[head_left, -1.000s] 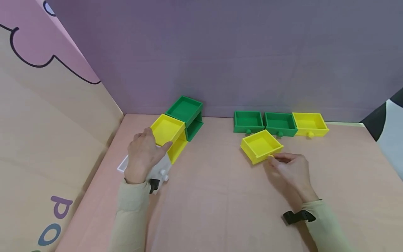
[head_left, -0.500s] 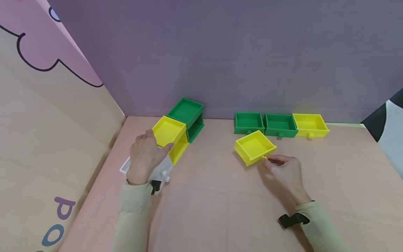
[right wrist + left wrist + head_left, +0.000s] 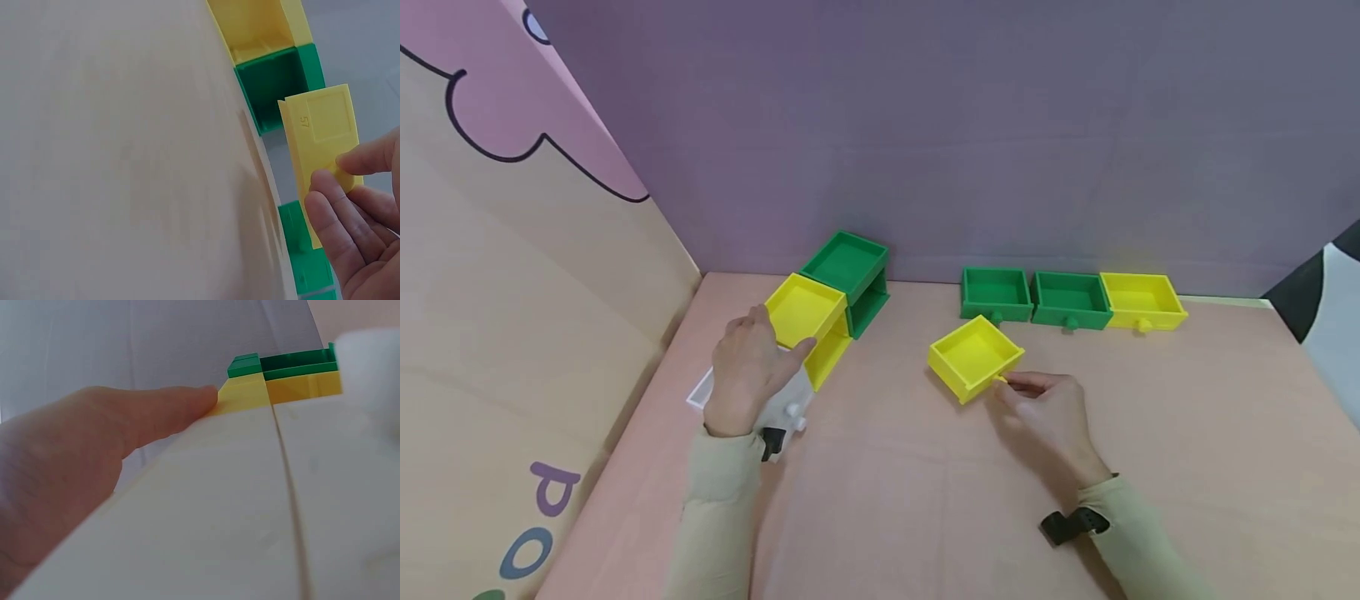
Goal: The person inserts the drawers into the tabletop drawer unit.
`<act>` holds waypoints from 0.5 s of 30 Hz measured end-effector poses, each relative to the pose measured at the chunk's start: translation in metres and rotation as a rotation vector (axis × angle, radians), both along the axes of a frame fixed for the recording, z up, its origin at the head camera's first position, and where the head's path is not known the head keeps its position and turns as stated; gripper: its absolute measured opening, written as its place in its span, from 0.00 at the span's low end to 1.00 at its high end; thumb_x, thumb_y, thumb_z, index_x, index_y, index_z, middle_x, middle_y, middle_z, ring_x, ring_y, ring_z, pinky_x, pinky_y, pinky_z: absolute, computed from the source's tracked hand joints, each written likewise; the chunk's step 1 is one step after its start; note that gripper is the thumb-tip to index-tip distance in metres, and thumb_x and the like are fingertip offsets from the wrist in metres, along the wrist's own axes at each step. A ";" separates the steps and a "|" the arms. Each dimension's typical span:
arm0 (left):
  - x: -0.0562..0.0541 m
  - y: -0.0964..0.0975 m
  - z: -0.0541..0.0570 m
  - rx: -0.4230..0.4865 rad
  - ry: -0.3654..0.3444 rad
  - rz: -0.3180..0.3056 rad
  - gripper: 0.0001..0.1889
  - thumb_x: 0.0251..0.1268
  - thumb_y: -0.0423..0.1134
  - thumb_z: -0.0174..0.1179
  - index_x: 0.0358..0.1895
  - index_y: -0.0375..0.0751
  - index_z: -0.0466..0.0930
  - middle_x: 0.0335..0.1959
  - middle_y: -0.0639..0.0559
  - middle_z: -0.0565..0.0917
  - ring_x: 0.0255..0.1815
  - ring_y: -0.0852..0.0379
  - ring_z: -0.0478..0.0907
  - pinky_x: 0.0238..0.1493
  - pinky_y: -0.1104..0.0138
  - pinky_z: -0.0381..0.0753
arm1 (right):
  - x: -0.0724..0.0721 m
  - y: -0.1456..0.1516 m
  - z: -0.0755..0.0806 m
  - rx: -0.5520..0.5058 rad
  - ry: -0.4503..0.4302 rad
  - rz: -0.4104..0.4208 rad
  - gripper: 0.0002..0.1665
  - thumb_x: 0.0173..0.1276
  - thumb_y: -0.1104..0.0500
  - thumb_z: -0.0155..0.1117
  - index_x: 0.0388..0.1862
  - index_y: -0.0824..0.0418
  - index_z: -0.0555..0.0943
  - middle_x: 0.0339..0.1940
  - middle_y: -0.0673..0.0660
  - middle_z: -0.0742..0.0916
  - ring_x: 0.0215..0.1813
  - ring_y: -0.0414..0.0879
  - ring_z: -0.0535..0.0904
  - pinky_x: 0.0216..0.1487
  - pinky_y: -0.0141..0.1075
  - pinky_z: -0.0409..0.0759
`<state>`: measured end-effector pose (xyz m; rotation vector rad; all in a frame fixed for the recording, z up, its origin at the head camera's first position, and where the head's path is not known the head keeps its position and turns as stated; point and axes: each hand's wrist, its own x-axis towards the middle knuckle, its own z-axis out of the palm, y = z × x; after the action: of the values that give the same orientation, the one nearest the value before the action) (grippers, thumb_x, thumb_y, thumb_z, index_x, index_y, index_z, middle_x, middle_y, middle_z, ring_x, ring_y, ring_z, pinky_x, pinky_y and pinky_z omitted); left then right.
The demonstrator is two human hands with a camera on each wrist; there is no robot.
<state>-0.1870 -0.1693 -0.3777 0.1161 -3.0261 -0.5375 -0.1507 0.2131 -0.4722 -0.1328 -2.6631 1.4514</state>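
On the left of the table stands a small drawer cabinet of joined white, yellow and green casings [image 3: 805, 310]. My left hand [image 3: 745, 371] spans its top where white meets yellow, thumb along the right edge, fingers bent over the far left edge. White knobs [image 3: 794, 415] show on the white part's front; the yellow and green parts have open slots facing right. My right hand [image 3: 1048, 412] pinches the round knob of a yellow drawer [image 3: 976, 354], between thumb and fingers. This drawer is tilted and hangs over the table, its shadow beneath. The right wrist view shows its front panel [image 3: 325, 119].
Along the back wall two green drawers [image 3: 996, 292] and one yellow drawer [image 3: 1142, 300] sit in a row, knobs toward me. A grey-purple cloth wall [image 3: 962, 133] rises behind the pink table [image 3: 880, 500]. A printed panel [image 3: 550, 317] borders the left.
My right hand has carried the yellow drawer leftward, toward the cabinet. My left hand has stayed in place on the cabinet.
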 end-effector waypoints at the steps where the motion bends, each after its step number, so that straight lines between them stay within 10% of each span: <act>1: 0.000 0.000 0.000 0.003 0.001 0.000 0.41 0.68 0.61 0.66 0.65 0.26 0.70 0.53 0.32 0.83 0.56 0.35 0.80 0.54 0.43 0.85 | 0.000 -0.002 0.000 0.004 0.002 0.005 0.18 0.74 0.56 0.70 0.55 0.66 0.90 0.49 0.65 0.93 0.50 0.55 0.88 0.45 0.21 0.80; 15: -0.001 -0.003 -0.001 -0.007 0.131 -0.026 0.34 0.61 0.60 0.71 0.53 0.30 0.78 0.37 0.38 0.85 0.39 0.40 0.82 0.38 0.51 0.84 | -0.007 -0.035 -0.003 -0.030 0.017 0.074 0.14 0.71 0.59 0.71 0.51 0.65 0.92 0.45 0.63 0.94 0.44 0.51 0.89 0.43 0.26 0.84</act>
<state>-0.1875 -0.1727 -0.3786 0.0398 -2.9053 -0.5151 -0.1581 0.1786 -0.4748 -0.0243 -2.6608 1.5073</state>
